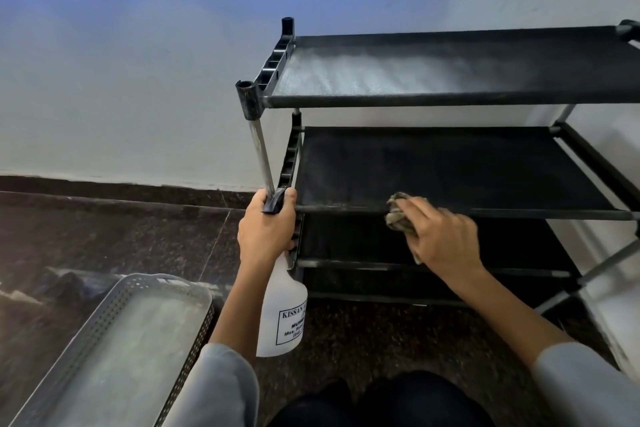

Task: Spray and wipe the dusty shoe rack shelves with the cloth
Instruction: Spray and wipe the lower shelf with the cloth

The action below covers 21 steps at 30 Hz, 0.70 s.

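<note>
- Basket (104, 350), one, grey and perforated, lay nearest on the dark floor (104, 229) at the left; nothing showed inside it.
- One white spray bottle (282, 308) hung from the left hand (265, 229), whose fingers curled round its black trigger head.
- One crumpled cloth (398, 215) was gripped under the right hand (440, 232), pressed to the front bar of the middle shelf (450, 166).
- One black shoe rack (450, 149) stood against the white wall (138, 80), three shelves plainly visible.
- The top shelf (415, 73), farthest, carried a pale dusty film.
</note>
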Tool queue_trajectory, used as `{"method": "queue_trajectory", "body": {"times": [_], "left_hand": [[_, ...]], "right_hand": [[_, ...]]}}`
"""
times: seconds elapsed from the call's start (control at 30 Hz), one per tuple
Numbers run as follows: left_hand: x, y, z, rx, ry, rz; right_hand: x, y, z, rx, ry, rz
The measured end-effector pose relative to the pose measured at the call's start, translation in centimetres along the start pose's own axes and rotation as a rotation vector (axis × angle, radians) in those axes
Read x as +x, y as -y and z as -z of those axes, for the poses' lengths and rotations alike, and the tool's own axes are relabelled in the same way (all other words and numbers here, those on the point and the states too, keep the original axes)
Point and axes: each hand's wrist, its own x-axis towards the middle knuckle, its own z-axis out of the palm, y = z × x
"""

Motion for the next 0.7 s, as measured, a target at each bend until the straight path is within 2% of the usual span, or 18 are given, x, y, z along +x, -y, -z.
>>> {"method": "queue_trajectory", "body": {"times": [0.13,0.23,0.33,0.4,0.57,0.7], "left_hand": [[0.0,-0.1,0.4,-0.021,0.054,-0.011],[0.0,0.4,0.4,-0.058,0.109,-0.013],[0.0,1.2,0.5,-0.102,0.139,-0.017],[-0.1,1.2,0.6,-0.133,0.125,-0.002],[0.0,1.0,-0.1,-0.143,0.086,-0.006],[-0.2,0.8,-0.3,-0.143,0.072,-0.012]], "right_hand": [[0.7,1.4,1.7,0.139,0.111,-0.127],[3.5,6.6,2.0,0.195,0.226,-0.05],[6.5,13.3,1.6,0.282,0.281,0.063],[7.5,15.2,1.3,0.34,0.292,0.072],[5.4,9.7,1.7,0.357,0.298,-0.093],[2.5,2.9,3.6,0.242,0.311,-0.219]]}}
